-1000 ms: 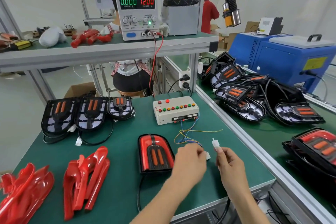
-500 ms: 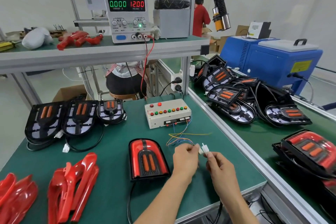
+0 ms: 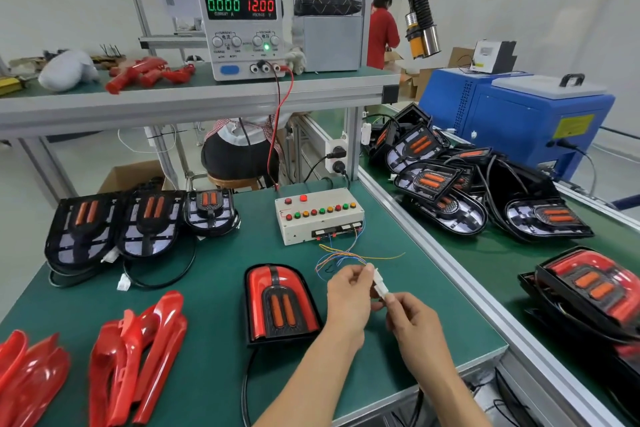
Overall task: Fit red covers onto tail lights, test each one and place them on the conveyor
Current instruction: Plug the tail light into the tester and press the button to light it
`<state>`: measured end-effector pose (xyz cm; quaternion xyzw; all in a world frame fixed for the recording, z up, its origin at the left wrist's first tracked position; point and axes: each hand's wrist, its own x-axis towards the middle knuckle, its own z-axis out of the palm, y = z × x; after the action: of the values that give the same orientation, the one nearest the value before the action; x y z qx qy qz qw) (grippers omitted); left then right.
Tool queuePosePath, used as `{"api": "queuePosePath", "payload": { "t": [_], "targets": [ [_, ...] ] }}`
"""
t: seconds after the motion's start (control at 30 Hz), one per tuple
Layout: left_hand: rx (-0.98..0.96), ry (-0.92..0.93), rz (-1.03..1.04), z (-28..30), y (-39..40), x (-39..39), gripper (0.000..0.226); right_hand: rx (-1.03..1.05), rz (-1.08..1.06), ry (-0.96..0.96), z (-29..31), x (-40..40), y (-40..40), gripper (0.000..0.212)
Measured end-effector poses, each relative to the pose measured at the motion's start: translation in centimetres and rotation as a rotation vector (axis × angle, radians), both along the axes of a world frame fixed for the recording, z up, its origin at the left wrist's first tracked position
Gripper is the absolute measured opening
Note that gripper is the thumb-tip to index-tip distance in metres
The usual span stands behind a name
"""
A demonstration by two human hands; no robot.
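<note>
A tail light with its red cover fitted (image 3: pixel 280 303) lies flat on the green bench, its black cable running off the front edge. Just right of it my left hand (image 3: pixel 348 298) pinches the white connector (image 3: pixel 378 282) on the coloured wires from the test box (image 3: pixel 318 215). My right hand (image 3: pixel 410 319) pinches the tail light's white plug, which is pressed end to end against that connector. Loose red covers (image 3: pixel 135 354) are piled at the front left. Three uncovered tail lights (image 3: pixel 138 222) stand in a row at the back left.
The power supply (image 3: pixel 242 28) on the shelf reads 0.000 A and 12.00 V. The conveyor (image 3: pixel 491 253) on the right carries several tail lights, one with a red cover (image 3: pixel 595 284). A blue machine (image 3: pixel 519 114) stands behind it. People work in the background.
My hands have come together: the plug in my right hand, apart from the connector a second ago, now meets it. The view has shifted slightly.
</note>
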<state>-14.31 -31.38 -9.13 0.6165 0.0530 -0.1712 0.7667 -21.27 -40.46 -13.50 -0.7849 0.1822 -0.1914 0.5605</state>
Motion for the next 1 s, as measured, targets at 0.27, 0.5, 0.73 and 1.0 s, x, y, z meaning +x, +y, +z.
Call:
{"api": "queuePosePath", "payload": {
  "t": [0.27,0.5,0.73,1.0],
  "targets": [
    [-0.008,0.05,-0.094,-0.1,0.5,0.2,0.018,-0.013,-0.023,0.027,0.1,0.2,0.1,0.032],
    [-0.228,0.24,-0.179,0.2,0.6,0.2,0.011,0.133,0.007,0.026,0.7,0.1,0.4,0.038],
    [-0.524,0.407,-0.234,-0.6,0.4,-0.3,0.014,0.322,0.051,-0.009,1.7,0.1,1.1,0.045],
    [-0.502,0.43,-0.266,-1.5,0.5,-0.6,0.015,0.255,-0.016,-0.02,0.9,0.6,1.9,0.034]
  ]
}}
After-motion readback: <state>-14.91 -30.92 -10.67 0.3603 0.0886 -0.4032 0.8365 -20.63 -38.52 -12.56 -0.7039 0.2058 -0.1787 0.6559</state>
